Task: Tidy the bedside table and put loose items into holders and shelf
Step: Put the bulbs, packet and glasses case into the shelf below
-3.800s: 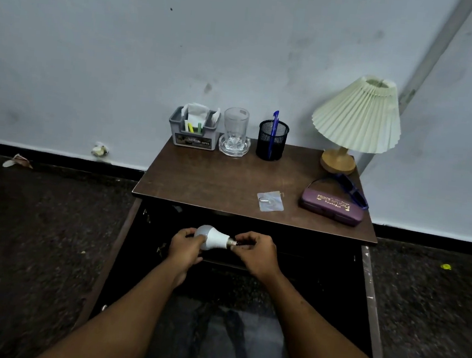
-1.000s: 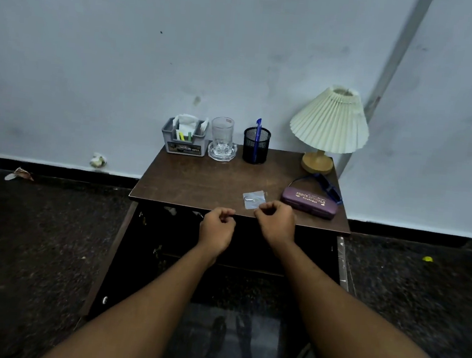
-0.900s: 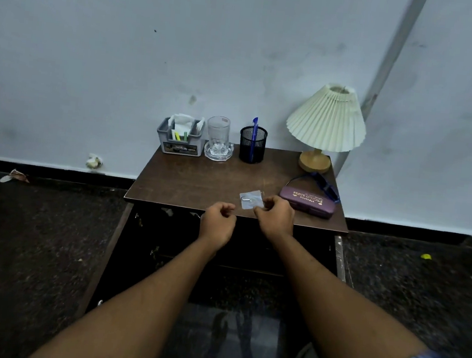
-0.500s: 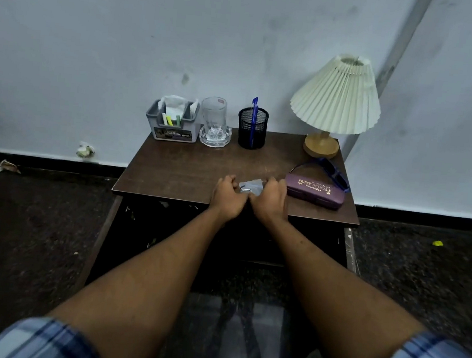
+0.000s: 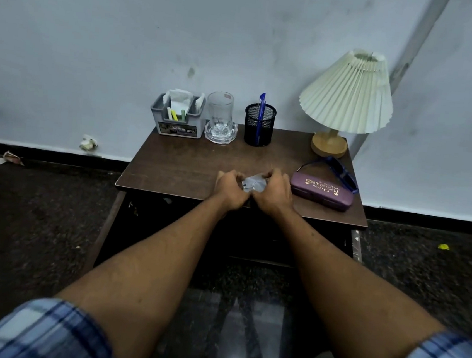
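The left hand (image 5: pixel 229 188) and right hand (image 5: pixel 274 194) pinch a small clear packet (image 5: pixel 254 183) near the surface's (image 5: pixel 177 167) front edge. Partway, I judge — pen cup (image 5: pixel 259 126) and grey organiser (image 5: pixel 177 117) hold items; the packet, purple case (image 5: pixel 322 191) and blue glasses (image 5: pixel 343 174) are unstowed.

Clear packet (image 5: pixel 254 183) mostly covered by left hand (image 5: pixel 229 188) and right hand (image 5: pixel 274 193), contents too small to tell, fingertips blurred, shelf (image 5: pixel 251 238) under bedside table (image 5: pixel 177 167) too dark.
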Demonstrator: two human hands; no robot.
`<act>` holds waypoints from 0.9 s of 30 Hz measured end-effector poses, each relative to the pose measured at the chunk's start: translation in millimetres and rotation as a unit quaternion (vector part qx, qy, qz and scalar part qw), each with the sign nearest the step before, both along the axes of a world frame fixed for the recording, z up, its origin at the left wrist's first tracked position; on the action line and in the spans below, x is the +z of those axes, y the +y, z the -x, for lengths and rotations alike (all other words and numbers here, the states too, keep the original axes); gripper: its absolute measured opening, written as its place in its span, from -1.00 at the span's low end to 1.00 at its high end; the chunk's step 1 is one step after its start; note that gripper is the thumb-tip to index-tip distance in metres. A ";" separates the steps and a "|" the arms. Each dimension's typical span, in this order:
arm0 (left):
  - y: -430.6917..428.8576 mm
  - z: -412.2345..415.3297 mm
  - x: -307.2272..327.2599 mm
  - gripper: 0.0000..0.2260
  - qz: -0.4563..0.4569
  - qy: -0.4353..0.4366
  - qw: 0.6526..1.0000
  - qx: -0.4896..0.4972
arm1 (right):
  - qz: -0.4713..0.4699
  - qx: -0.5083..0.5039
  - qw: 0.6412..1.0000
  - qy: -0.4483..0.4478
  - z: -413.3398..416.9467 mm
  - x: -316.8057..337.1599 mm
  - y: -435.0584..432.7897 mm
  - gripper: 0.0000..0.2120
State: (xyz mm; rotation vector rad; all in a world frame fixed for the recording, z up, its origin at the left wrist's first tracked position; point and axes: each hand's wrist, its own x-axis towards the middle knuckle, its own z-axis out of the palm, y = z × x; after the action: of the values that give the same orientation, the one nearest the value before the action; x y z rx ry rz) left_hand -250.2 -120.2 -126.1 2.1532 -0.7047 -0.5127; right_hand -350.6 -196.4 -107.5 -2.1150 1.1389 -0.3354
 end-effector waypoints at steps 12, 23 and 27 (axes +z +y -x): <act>47.2 28.4 21.1 -0.72 0.137 0.200 0.967 0.076 | -0.263 -0.106 0.929 -0.240 24.1 6.8 30.9 -0.88; 99.5 51.3 23.0 -0.95 0.131 0.260 0.951 0.101 | -0.296 -0.008 0.931 -0.215 55.2 16.2 74.8 -0.87; 117.7 66.1 7.6 -0.86 0.104 0.258 0.954 0.114 | -0.295 0.005 0.936 -0.191 66.6 7.1 88.0 -0.81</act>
State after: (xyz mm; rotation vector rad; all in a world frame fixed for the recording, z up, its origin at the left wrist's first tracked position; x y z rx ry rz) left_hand -316.3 -2.5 -118.5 1.7646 -0.2046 -0.7961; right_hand -417.2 -108.4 -100.4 -1.4483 0.8599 -0.3297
